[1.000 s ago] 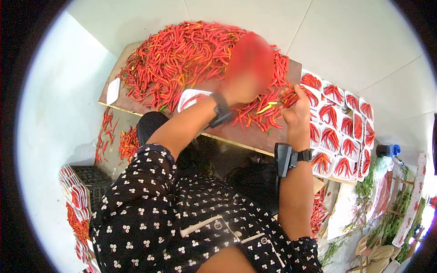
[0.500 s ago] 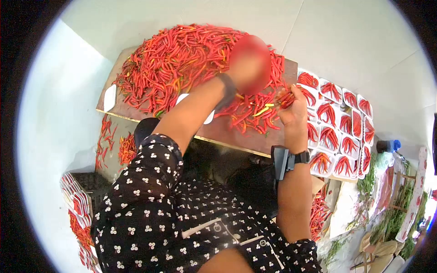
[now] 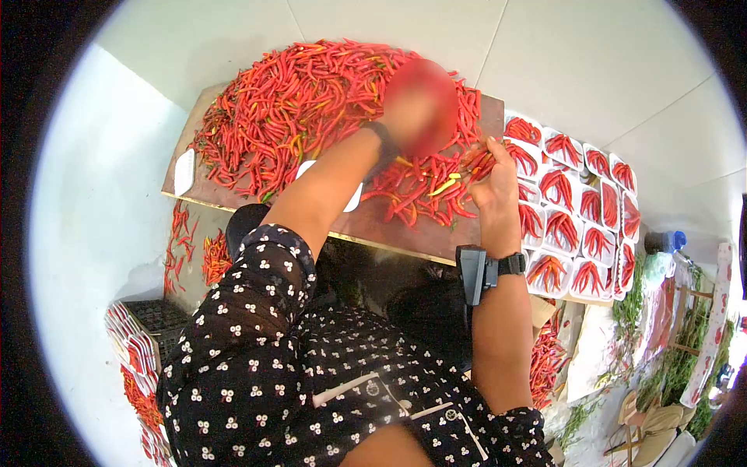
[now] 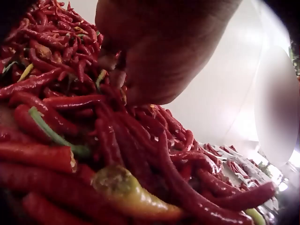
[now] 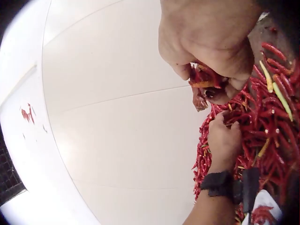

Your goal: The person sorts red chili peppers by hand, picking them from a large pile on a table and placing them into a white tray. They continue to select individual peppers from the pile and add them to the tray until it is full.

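Observation:
A large heap of red chillies (image 3: 280,101) covers most of a brown board (image 3: 443,245). My left hand (image 3: 412,117), partly blurred in the head view, reaches into the heap's right part. Its fingertips touch the chillies in the right wrist view, and I cannot tell if they pinch one. To the right of it, my right hand (image 3: 498,191) grips a small bunch of red chillies (image 5: 206,79) above the board's right end. A yellow chilli (image 3: 445,185) lies close to that hand among loose red ones. Under my left forearm a white tray (image 3: 354,200) is partly hidden.
Rows of white trays (image 3: 562,253) filled with red chillies stand right of the board. Another white tray (image 3: 184,173) lies at its left end. Chillies (image 3: 218,257) also lie below on the left, near a black crate (image 3: 159,323). A pale wall (image 3: 405,23) rises behind.
My left hand moved up and left across the heap, then stayed there. The right hand keeps its grip on the bunch, and the view has shifted slightly.

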`<state>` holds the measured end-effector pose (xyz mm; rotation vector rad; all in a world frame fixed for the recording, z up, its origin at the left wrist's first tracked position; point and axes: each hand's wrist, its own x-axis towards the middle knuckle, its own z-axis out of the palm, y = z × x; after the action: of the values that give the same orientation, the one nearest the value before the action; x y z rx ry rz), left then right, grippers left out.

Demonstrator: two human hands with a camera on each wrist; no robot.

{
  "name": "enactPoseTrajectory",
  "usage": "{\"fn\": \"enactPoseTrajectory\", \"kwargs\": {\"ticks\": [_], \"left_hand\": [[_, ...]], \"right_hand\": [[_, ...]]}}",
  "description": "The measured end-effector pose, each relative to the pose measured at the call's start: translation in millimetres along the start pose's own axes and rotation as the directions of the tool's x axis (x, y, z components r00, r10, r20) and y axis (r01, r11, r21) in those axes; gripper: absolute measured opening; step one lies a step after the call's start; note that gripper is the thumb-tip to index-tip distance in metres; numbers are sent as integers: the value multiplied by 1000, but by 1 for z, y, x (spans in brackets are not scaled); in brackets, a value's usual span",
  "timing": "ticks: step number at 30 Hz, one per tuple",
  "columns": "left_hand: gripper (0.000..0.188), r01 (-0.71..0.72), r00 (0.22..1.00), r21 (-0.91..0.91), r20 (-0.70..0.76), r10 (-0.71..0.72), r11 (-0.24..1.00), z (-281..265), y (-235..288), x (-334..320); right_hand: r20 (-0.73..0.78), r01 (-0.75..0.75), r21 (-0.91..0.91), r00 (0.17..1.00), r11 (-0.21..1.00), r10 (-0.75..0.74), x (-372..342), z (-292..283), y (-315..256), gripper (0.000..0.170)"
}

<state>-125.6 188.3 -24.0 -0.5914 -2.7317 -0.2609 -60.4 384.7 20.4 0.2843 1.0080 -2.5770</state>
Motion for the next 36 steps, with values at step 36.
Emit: {"fn": "enactPoseTrajectory", "kwargs": {"ticks": [36], "left_hand": [[24, 507, 862, -831, 479, -168, 229, -55, 39, -11]], "right_hand": [[20, -116, -102, 993, 988, 119, -2, 7, 6, 13]]}}
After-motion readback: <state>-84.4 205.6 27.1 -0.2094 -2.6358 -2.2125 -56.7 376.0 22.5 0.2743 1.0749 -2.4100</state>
